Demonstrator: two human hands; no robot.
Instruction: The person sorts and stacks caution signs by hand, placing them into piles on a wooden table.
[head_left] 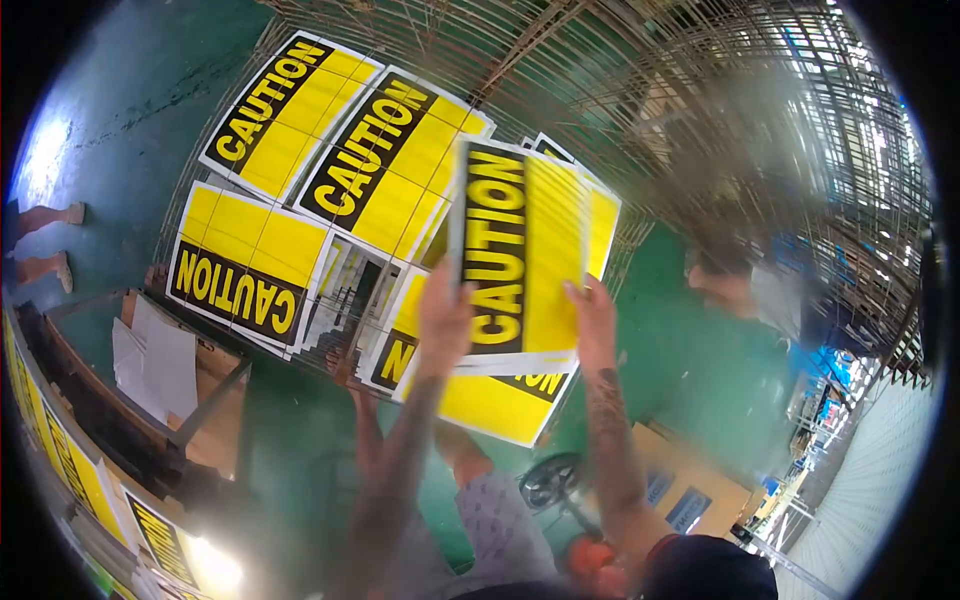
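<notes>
A yellow and black CAUTION sign (545, 250) is held up between my two hands, with more sheets showing at its lower edge. My left hand (446, 312) grips its left edge. On the right edge, near the lower corner, my right hand (592, 308) is closed. Behind and below lies a wire rack (350, 335) bearing several more CAUTION signs, among them one at the top left (345, 85), one in the middle (410, 185) and one at the lower left (235, 275) that appears upside down.
Stacked wire racks (720, 110) fill the upper right, beside a blurred person (725, 285). A cardboard box (690, 490) lies at the lower right. White sheets (165, 365) rest in a frame at the left. Another person's feet (65, 240) show at the far left.
</notes>
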